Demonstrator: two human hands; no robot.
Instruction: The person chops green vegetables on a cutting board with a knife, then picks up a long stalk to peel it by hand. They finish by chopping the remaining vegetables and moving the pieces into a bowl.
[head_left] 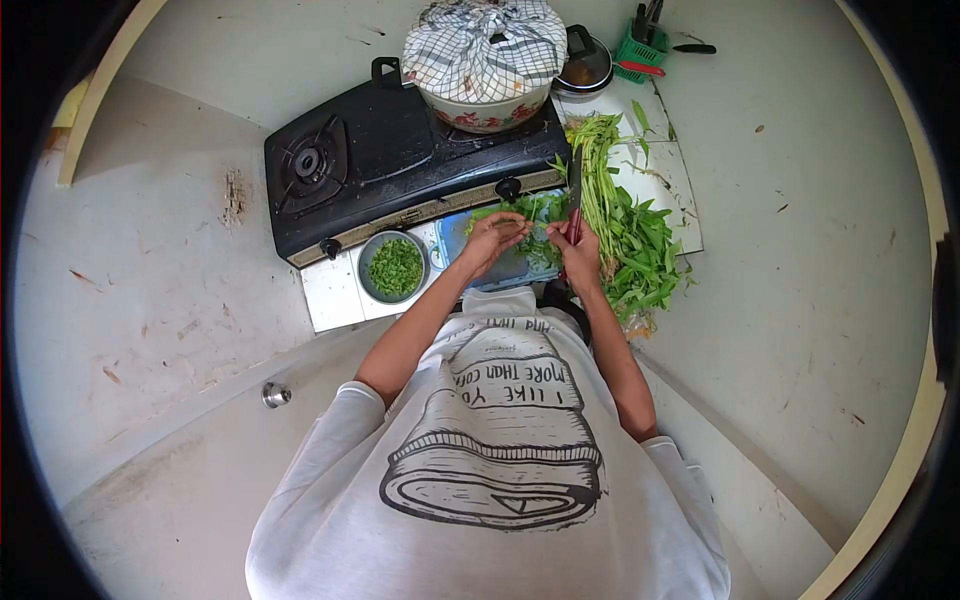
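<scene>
My right hand (580, 257) is closed round the red handle of a knife (575, 185), whose blade points away from me. Close beside it, my left hand (497, 241) pinches a thin green stem (531, 217), and the fingertips of both hands nearly meet there. Under them lies a blue cutting board (453, 228) with loose green leaves (541, 249) on it. To the right of the board is a large bunch of leafy greens (640, 240) with long stems. Left of the board, a grey bowl (364, 278) holds chopped greens (396, 268).
A black two-burner stove (375, 150) stands behind the board. On it sits a floral pot (485, 115) covered with a checked cloth (485, 50). A lidded pan (585, 70) and a green basket (642, 48) with utensils are at the back right, by the wall.
</scene>
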